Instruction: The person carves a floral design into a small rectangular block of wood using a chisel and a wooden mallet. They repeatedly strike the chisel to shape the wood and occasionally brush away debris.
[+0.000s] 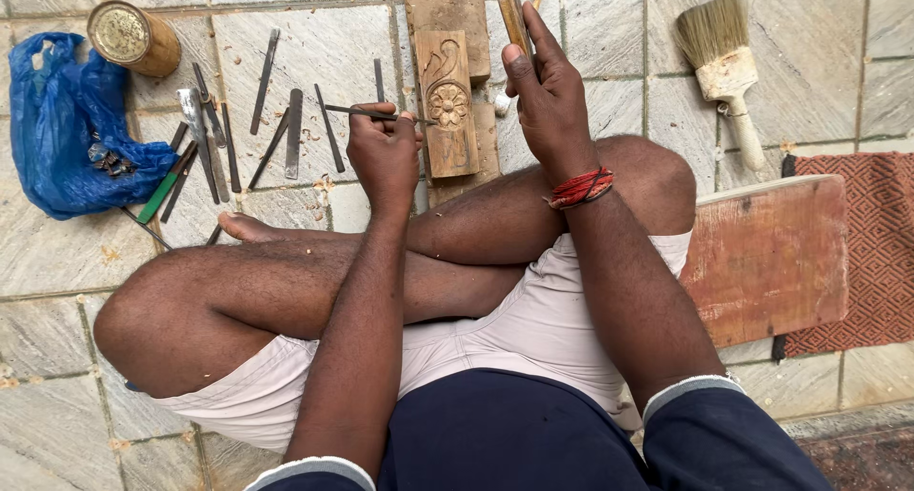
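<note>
**Carving station: hand and workpiece positions**

A wooden board [767,259] lies on the tiled floor [57,253] at right. The carved wooden block [447,103], bearing a flower motif, rests ahead of the crossed legs. The right hand [549,98] grips a wooden mallet handle [511,13]. The left hand [383,153] is closed around a thin chisel [373,115], its tip at the block.

Your right hand [547,96] grips a brown wooden mallet handle [511,10] whose head is cut off by the top edge of the frame. The long wooden plank [447,0] also runs off the top. Your left hand [383,153] hides the rear of the thin metal chisel [367,114].
</note>
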